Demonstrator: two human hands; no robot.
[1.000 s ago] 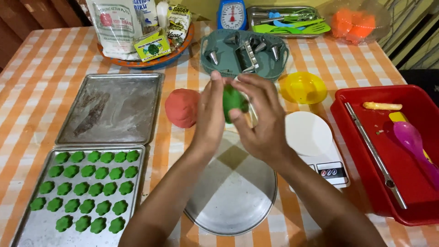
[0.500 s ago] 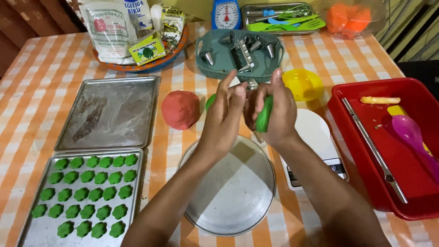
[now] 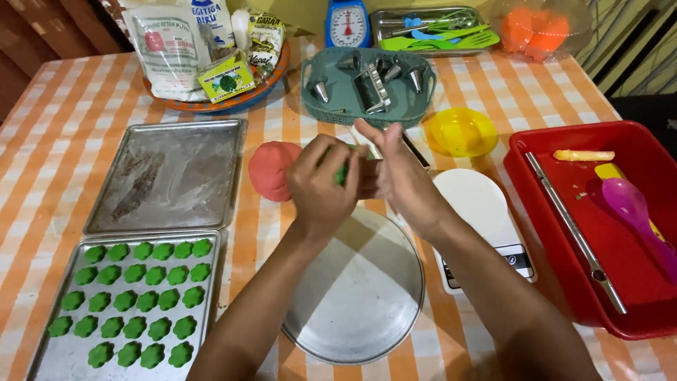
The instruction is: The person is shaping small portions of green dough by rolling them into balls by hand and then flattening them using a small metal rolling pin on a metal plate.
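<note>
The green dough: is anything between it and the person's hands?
Nothing visible: the green dough is pressed directly between the left hand and the right hand, above the round metal pan.

Two bare forearms and hands, nothing worn

Both arms enter from the lower edge with no sleeve in view anywhere up to the frame's border. The left hand [image 3: 319, 185] and the right hand [image 3: 400, 180] carry no gloves, and no ring, watch, bracelet or strap shows on the fingers or wrists that face the camera. Fingernails are short and unpainted where they can be seen.
</note>
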